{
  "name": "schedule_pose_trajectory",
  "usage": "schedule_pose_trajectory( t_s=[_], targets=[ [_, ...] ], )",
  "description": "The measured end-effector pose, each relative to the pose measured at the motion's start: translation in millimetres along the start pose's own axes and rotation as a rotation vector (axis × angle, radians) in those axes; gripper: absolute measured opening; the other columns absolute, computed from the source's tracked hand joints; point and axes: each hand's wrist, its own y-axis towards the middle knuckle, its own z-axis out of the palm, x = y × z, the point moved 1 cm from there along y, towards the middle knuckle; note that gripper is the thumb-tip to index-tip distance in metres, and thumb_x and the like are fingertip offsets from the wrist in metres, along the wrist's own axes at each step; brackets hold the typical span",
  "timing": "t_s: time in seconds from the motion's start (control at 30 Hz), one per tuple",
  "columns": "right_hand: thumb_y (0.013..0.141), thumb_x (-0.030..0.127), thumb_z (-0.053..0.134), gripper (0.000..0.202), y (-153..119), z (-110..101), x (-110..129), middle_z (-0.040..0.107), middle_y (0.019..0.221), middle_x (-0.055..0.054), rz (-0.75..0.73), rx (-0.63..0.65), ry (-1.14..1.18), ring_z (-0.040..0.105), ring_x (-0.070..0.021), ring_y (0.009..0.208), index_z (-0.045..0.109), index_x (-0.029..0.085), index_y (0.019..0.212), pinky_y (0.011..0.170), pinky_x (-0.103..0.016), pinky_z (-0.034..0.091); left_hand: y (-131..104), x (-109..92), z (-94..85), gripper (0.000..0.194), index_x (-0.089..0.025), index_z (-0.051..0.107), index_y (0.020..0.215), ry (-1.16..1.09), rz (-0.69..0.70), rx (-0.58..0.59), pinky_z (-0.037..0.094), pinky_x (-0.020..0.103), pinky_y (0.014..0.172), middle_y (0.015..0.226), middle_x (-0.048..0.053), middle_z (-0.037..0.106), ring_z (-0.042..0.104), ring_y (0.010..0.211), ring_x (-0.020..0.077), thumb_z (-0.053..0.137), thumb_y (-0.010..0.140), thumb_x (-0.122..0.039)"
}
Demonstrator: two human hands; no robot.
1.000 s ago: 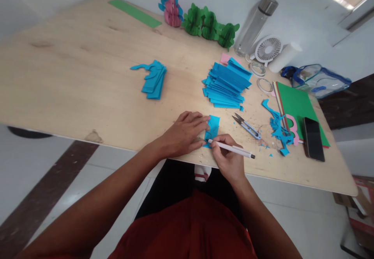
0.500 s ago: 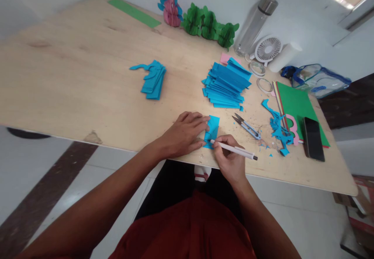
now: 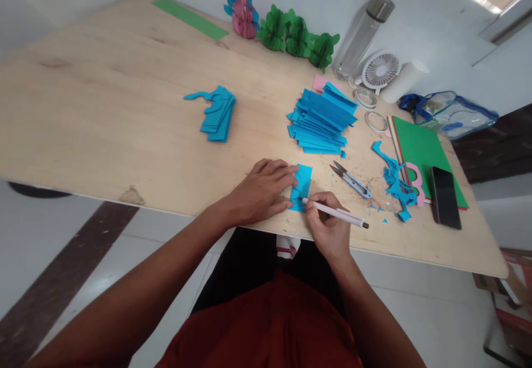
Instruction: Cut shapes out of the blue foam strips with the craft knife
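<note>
A small piece of blue paper (image 3: 303, 179) lies near the table's front edge, with a dark curved line drawn on it. My left hand (image 3: 268, 188) rests flat over its left side, fingers spread. In my right hand (image 3: 330, 221) a white pen (image 3: 336, 211) is pinched, its tip on the lower part of the paper. Thread snips (image 3: 351, 179) lie just to the right. Beyond the paper is a fanned pile of blue paper strips (image 3: 322, 121). Farther left sits a smaller stack of blue paper pieces (image 3: 219, 116) with a curved cut-out on top.
Blue scraps (image 3: 397, 182), a pink paper shape (image 3: 415, 182), green sheets (image 3: 432, 146) and a phone (image 3: 445, 197) lie at the right. Along the wall stand green paper figures (image 3: 296, 35), a pink one (image 3: 243, 18), a clear bottle (image 3: 363, 38) and a small fan (image 3: 380, 71).
The pen tip has shifted slightly to the right across the blue paper, and more drawn line shows on it. My left hand stays in place.
</note>
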Motion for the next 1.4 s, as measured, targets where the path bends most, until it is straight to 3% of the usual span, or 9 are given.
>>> schedule_pose_trajectory(
  t_s=[0.67,1.0,1.4],
  targets=[
    [0.088,0.032,0.057,0.012,4,2,8,0.064,0.071,-0.001,-0.015,-0.03,-0.049,0.056,-0.0146,0.059,0.062,0.021,0.085,0.054,-0.026,0.042,0,0,0.7,0.03,-0.019,0.058,0.115,0.008,0.0,0.004,0.028,0.048,0.111,0.149,0.011,0.049,0.04,0.135,0.0302,0.058,0.088,-0.031],
    [0.089,0.031,0.057,0.012,7,5,7,0.069,0.078,-0.004,-0.049,-0.009,-0.047,0.063,-0.0186,0.071,0.064,0.022,0.087,0.065,-0.03,0.049,0,1,1.4,0.03,-0.02,0.058,0.115,-0.004,0.008,0.015,0.029,0.048,0.111,0.148,0.01,0.05,0.04,0.134,0.03,0.056,0.089,-0.034],
    [0.089,0.027,0.058,0.01,11,5,9,0.073,0.082,-0.002,-0.097,0.05,-0.059,0.066,-0.0204,0.078,0.067,0.024,0.085,0.078,-0.036,0.047,1,2,2.9,0.025,-0.022,0.06,0.111,-0.033,0.009,0.023,0.026,0.05,0.114,0.148,0.007,0.049,0.037,0.138,0.0291,0.055,0.089,-0.033]
  ],
)
